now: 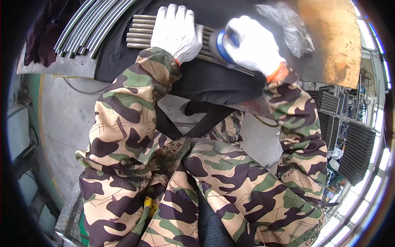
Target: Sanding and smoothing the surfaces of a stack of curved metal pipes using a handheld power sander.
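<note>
From here, the left hand [175, 33] lies flat across metal tubes [140, 30] on black cloth [218, 87], where firm, even pressure should stop them rolling while the right hand [252, 43] grips a blurred blue ring [222, 48] over them.

the left hand [177, 37] lies palm down, fingers [180, 14] forward, while the right hand [252, 44] is curled.
</note>
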A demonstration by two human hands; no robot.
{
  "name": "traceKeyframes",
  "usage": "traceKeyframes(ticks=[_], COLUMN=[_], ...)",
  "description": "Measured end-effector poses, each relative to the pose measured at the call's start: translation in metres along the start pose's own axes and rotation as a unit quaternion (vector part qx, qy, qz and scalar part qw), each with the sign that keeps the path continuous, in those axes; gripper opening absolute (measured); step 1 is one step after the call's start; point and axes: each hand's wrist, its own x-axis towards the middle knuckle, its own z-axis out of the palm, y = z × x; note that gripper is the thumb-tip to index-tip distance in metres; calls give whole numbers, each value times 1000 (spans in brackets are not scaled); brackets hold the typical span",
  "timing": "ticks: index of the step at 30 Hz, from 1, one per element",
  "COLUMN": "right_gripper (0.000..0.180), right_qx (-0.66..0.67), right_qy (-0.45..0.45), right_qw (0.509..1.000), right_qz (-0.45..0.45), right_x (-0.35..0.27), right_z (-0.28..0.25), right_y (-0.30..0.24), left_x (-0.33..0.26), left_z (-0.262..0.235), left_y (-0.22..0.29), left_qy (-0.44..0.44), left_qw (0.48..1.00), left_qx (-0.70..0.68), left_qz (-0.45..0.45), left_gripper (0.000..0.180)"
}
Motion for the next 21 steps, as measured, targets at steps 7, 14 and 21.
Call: traceKeyframes(ticks=[7,14,21], right_gripper=[18,20,20], right_qx=[-29,-22,-20], right_qy=[-17,11,26], right_qw=[999,1000,999], right_qz=[39,6,-12], right_x=[3,6,1], right_z=[1,7,4], right_y=[10,1,-1], left_x=[8,13,14], left_z=[12,11,6], left_y=[-7,-8,-2], left_qy=[38,21,18], left_qw=[999,1000,997], left_qx=[6,1,-64], left_qz=[23,21,48], left_gripper=[35,33,28])
